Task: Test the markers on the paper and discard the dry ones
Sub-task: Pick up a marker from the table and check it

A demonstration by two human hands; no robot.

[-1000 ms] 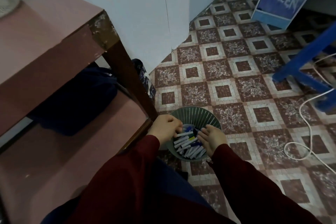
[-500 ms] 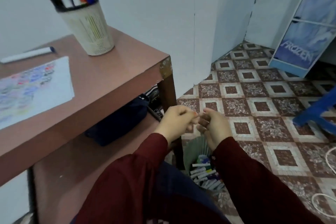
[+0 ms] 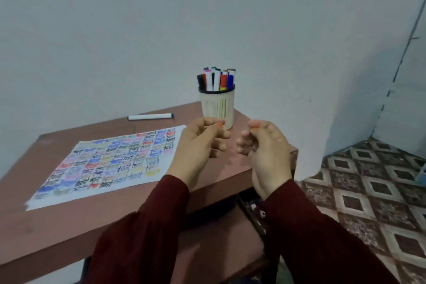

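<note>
A ribbed, cream cylindrical cup (image 3: 217,108) with a black rim stands at the far corner of the smooth reddish-brown table (image 3: 69,226), packed with capped markers (image 3: 216,79). 1 white marker (image 3: 150,117) lies flat behind the paper (image 3: 110,161), a sheet filled with coloured "test" scribbles. The left hand (image 3: 198,147) and right hand (image 3: 267,152) hover apart before the cup, fingers loosely curled, holding nothing. 0.5 s ago they touched lower down, above a green bin of discarded markers; that bin is now out of view.
</note>
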